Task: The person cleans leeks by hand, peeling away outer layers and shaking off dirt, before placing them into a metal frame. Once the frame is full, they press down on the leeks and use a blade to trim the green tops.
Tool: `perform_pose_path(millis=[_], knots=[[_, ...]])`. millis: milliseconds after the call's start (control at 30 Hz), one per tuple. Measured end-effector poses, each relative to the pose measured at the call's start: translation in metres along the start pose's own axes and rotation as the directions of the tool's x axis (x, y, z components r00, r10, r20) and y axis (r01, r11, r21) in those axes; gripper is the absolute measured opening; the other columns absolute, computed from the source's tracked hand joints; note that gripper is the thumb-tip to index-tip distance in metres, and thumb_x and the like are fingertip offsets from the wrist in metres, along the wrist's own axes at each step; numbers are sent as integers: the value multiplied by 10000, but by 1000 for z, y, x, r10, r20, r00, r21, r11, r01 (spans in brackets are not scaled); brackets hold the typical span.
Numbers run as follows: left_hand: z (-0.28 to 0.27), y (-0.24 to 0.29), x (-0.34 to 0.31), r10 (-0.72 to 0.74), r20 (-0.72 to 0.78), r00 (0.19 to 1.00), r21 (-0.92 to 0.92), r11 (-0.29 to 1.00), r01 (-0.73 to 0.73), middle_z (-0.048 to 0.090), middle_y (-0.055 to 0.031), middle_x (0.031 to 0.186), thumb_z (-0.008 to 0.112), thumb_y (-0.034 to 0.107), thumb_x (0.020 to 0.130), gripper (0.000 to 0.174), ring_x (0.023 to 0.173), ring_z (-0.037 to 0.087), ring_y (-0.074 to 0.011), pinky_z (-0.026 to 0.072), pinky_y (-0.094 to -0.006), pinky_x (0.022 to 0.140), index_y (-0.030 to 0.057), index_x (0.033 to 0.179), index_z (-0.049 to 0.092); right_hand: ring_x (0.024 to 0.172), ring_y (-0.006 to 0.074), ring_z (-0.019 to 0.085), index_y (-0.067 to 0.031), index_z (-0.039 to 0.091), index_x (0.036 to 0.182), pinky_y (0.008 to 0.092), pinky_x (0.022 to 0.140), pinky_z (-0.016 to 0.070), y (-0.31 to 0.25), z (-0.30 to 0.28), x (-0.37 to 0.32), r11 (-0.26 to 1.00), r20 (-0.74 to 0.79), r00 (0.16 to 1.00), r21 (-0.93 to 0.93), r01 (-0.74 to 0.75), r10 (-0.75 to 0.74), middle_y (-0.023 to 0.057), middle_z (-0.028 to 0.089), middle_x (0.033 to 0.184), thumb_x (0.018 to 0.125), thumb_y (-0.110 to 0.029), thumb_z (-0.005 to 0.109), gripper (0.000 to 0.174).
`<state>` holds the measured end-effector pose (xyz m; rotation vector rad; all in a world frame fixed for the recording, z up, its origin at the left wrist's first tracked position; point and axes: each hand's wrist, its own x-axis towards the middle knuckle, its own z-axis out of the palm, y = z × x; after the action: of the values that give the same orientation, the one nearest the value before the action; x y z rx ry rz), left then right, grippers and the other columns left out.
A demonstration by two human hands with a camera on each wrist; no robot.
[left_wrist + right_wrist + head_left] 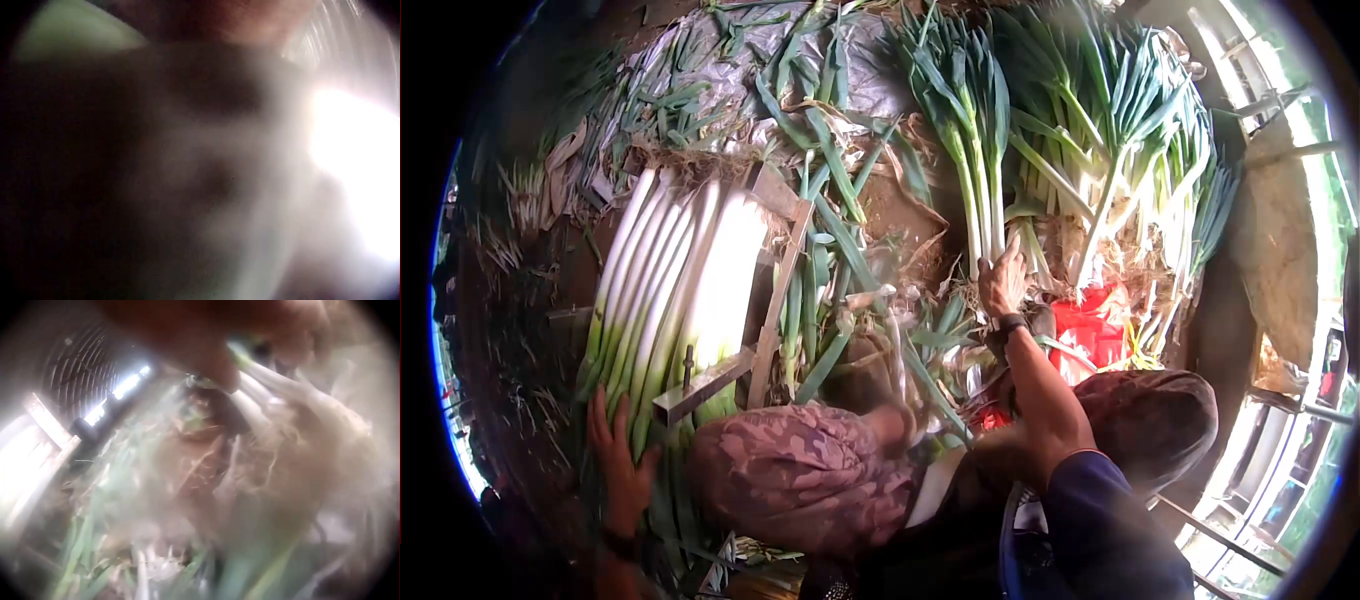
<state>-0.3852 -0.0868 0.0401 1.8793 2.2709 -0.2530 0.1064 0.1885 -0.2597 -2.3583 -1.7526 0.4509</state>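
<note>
In the head view, my left hand [625, 472] lies at the green ends of a row of thick leeks [645, 270], fingers spread and straight. These leeks rest side by side in a metal-and-wood frame [772, 315], roots pointing away from me. On the other side, my right hand [1005, 285] holds the lower stems of a few standing leeks [972, 170], just above their roots. The right wrist view shows blurred fingers [219, 362] around white leek stems [250, 409]. Mostly dark blur fills the left wrist view, with a pale green stem [75, 34] in its corner.
More leeks [1120, 130] stand bunched at the right, behind a red plastic bag [1095, 330]. Loose leaves [835, 165] litter the ground between frame and bunch. A camouflage-covered knee [800, 475] is close to the frame's near bar [705, 388].
</note>
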Motion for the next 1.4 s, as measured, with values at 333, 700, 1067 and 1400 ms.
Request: perform_pose_path(millis=[333,700,1067,1400], knots=[[-1,0,0,23,5,1000,37,999,-23,216,-216,1582,457,645,928,823,1440,209,-434,174,-558,1153,40,1480,377,1166,441,547,-36,80,1544,557,1008,390,-13,22,60,995,222,973,-96,-41,62,309,456,1361,618,-283,811,1205],[1,-4,-7,16,-70,997,99,995,-9,238,-192,1578,626,534,871,777,1425,237,-439,223,-560,1134,131,1491,387,600,132,551,37,693,935,305,534,464,-26,-89,74,901,654,693,433,-12,-305,34,607,718,793,-295,757,367],[-119,159,-38,271,79,959,-205,946,-250,390,-202,1484,803,171,737,838,1369,377,-388,272,-506,1144,61,1456,385,1165,243,569,-81,535,1389,424,1021,451,2,-219,-76,654,717,120,681,-330,-686,134,577,1332,974,-522,490,608],[46,329,18,734,-383,561,-402,414,-817,593,-166,1327,746,162,769,592,1238,564,-304,412,-454,1063,59,1322,561,1217,188,508,-36,390,1445,327,976,468,64,-310,-206,289,338,0,805,518,-941,96,490,1338,961,-298,627,599]])
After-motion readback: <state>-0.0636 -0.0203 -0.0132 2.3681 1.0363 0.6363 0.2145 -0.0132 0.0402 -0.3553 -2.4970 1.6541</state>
